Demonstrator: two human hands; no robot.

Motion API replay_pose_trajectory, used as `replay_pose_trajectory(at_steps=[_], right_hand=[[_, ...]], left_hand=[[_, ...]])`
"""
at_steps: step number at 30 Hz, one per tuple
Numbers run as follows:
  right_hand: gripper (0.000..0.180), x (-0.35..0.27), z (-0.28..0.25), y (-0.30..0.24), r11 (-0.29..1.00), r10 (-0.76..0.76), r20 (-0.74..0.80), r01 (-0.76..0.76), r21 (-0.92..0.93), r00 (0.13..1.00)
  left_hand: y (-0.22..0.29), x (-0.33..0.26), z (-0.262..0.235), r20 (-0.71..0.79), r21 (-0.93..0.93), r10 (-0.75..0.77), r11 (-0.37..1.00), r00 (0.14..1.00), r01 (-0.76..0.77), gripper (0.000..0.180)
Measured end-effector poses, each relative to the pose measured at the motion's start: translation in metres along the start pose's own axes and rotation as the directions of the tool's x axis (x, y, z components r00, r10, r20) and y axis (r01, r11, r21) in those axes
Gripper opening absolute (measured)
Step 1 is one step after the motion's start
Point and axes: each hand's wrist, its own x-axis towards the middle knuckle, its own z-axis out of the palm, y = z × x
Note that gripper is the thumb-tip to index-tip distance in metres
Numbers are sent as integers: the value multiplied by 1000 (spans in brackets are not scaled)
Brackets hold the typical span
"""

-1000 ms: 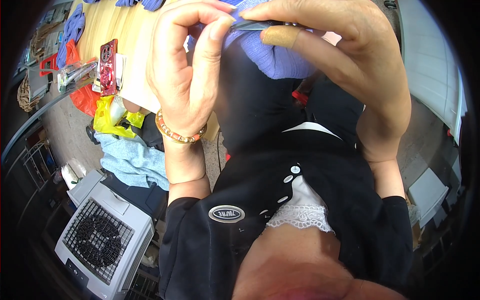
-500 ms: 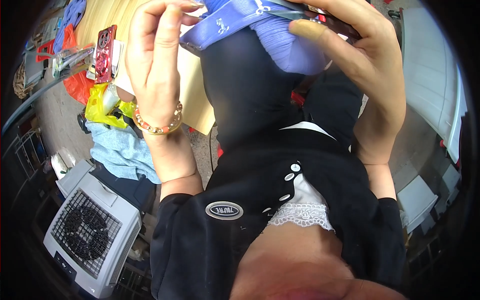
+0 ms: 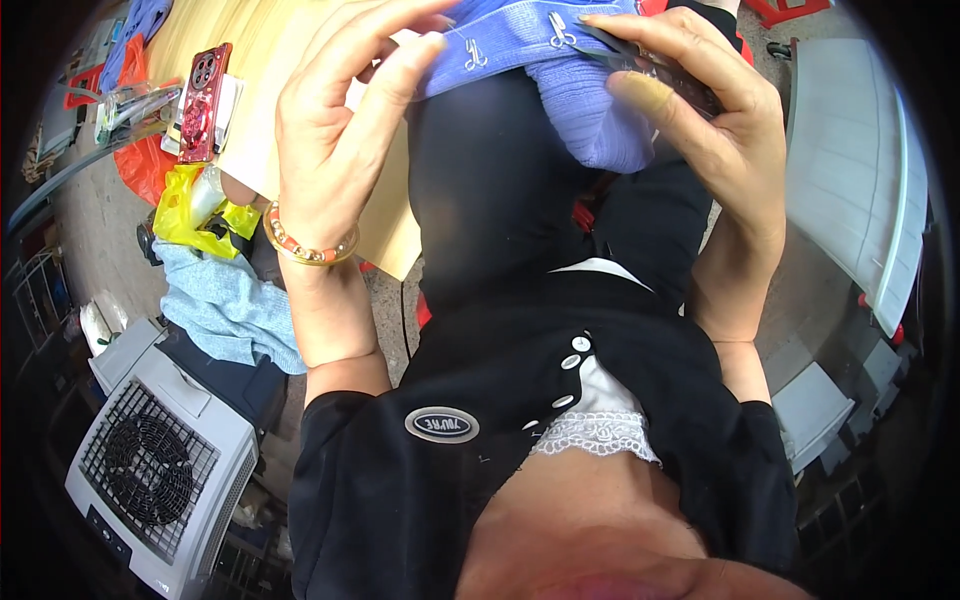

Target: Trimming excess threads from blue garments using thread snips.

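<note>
Across the top of the view lies a blue-violet ribbed knit piece, partly resting on my dark-trousered legs. Its flat band carries small silvery looped pieces, one near each hand. My left hand is closed, thumb and forefinger pinching at the band's left end; a faint thread shows by the fingertips. Dark-handled scissors sit in my right hand, their grey blades pointing left at the band beside a silvery piece. A yellowish covering wraps the right thumb tip. The far edge of the knit is cut off.
To the left stands a pale wooden table with a red phone on it. Beside it are a yellow bag, a light-blue cloth and a grey-white fan unit. A whitish panel stands at right.
My left hand has moved right, closer to the silvery pieces. The knit has shifted right, and the scissors' blades now sit by the right silvery piece. The whole view has moved slightly.
</note>
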Motion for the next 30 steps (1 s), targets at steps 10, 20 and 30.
replay_pose_trajectory(at_steps=[10, 20, 30], right_hand=[[35, 0, 0, 39, 964, -265, 65, 266, -18, 962], [34, 2, 1, 4, 998, -54, 10, 54, -34, 998], [34, 1, 4, -1, 999, -44, -2, 44, -31, 999]], left_hand=[[3, 7, -6, 93, 234, 95, 965, 991, -115, 17], [2, 1, 1, 6, 398, 261, 885, 965, -242, 10], [7, -10, 3, -62, 413, 292, 878, 954, -242, 8]])
